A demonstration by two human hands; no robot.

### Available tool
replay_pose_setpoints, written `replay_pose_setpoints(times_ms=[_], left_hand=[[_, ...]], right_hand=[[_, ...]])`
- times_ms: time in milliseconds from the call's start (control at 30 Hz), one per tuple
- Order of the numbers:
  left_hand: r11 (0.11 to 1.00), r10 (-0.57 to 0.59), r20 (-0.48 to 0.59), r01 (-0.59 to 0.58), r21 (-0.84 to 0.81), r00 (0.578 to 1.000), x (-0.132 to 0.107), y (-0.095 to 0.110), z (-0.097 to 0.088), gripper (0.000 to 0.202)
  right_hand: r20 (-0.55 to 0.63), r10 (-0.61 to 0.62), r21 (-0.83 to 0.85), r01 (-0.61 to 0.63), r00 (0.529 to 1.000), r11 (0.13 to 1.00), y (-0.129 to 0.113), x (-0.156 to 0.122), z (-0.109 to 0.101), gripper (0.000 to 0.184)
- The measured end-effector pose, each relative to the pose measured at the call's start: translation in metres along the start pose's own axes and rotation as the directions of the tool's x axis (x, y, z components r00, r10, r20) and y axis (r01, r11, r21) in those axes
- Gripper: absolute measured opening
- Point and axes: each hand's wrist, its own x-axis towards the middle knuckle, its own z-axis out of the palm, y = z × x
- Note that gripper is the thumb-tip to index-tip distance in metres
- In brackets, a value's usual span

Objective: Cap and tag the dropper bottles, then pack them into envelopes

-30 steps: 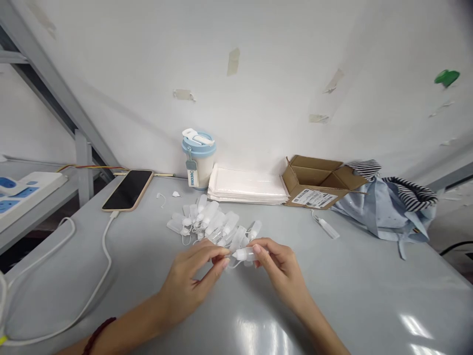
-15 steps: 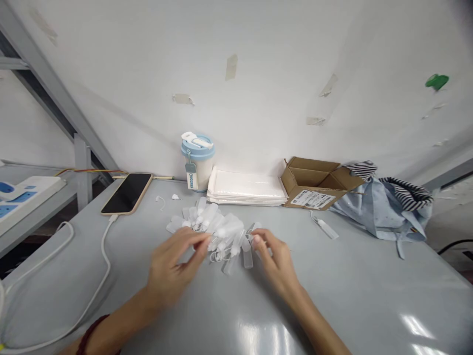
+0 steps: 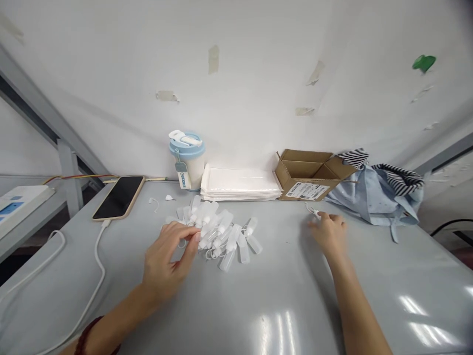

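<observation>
A pile of small translucent plastic bottles (image 3: 216, 229) with white caps and thin white loops lies on the grey table. My left hand (image 3: 172, 254) is at the pile's left edge, thumb and forefinger pinched together against it. Whatever is between those fingertips is too small to make out. Off to the right, my right hand (image 3: 329, 234) has its fingers closed over a single small plastic bottle (image 3: 314, 212), lying apart from the pile. Only its white top and loop show beyond the fingers; the rest is hidden under the hand.
Behind the pile are a stack of white padded envelopes (image 3: 242, 182), a blue-lidded cup (image 3: 187, 162) and an open cardboard box (image 3: 308, 180). A blue cloth bag (image 3: 373, 197) is at right. A phone (image 3: 120, 197) with its white cable (image 3: 99, 268) lies left, near small white scraps (image 3: 169, 197).
My right hand has left the pile's right side and moved right to the lone bottle near the box. My left hand stays at the pile. The view has shifted slightly.
</observation>
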Motion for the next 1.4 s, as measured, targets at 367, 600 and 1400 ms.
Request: replay_pose_setpoints(times_ms=[367, 600, 1400], left_hand=[[0.995, 0.006, 0.061, 0.000, -0.096, 0.998, -0.006, 0.003, 0.002, 0.012], [0.936, -0.297, 0.316, 0.340, -0.092, 0.901, -0.004, -0.001, 0.000, 0.019], [0.821, -0.302, 0.617, 0.527, -0.219, 0.727, 0.001, 0.006, -0.001, 0.031]], right_hand=[[0.300, -0.334, 0.370, 0.214, 0.894, 0.904, -0.070, -0.056, 0.001, 0.018], [0.501, -0.558, 0.813, -0.140, 0.661, 0.564, -0.102, -0.096, -0.019, 0.020], [0.519, -0.546, 0.816, -0.192, 0.658, 0.545, -0.104, -0.102, -0.019, 0.033]])
